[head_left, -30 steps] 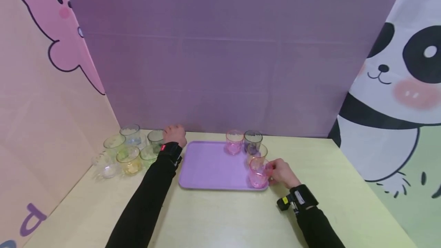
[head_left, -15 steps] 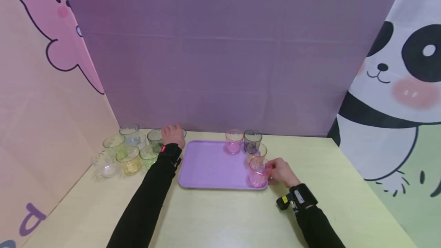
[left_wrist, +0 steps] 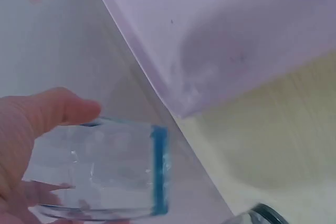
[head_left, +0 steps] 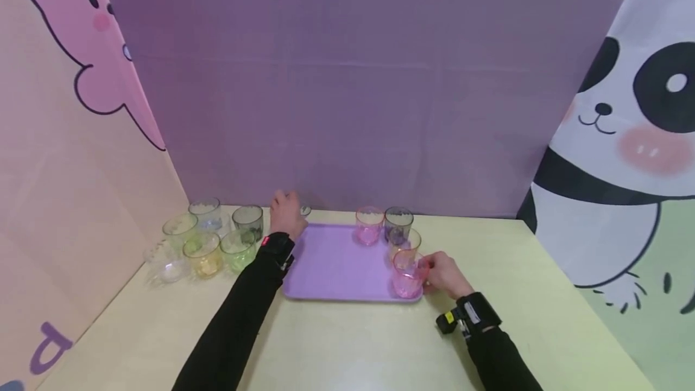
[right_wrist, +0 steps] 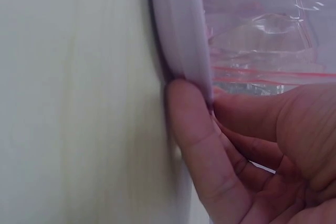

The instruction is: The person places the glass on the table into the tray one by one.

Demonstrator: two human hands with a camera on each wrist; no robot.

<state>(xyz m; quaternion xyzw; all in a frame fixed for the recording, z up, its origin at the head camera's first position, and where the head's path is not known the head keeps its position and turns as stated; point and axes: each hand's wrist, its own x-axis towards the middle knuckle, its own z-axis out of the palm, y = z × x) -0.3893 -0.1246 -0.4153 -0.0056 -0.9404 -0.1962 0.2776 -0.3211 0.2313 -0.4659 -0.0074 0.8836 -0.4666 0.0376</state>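
Observation:
My left hand (head_left: 286, 217) is at the back left corner of the purple tray (head_left: 336, 264). It holds a clear, blue-tinted glass (left_wrist: 113, 169), tipped on its side in the left wrist view, with thumb and fingers round its wall. Most of that glass is hidden behind the hand in the head view. At the tray's front right corner my right hand (head_left: 445, 273) pinches the tray rim (right_wrist: 181, 30) between thumb and finger. A pink glass (head_left: 406, 282) stands on the tray right beside these fingers. Behind it are an amber glass (head_left: 408, 243), a dark glass (head_left: 399, 222) and another pink glass (head_left: 369, 228).
Several glasses cluster at the table's left, among them a yellow glass (head_left: 203, 255), a green glass (head_left: 239, 252), a dark grey-green glass (head_left: 248, 222) and a clear glass (head_left: 171, 264). A purple backdrop (head_left: 347, 107) rises directly behind the table (head_left: 353, 343).
My left hand has moved right, from beside the glass cluster to the tray's back left corner, bringing the blue-tinted glass along. The right hand and the tray have stayed in place.

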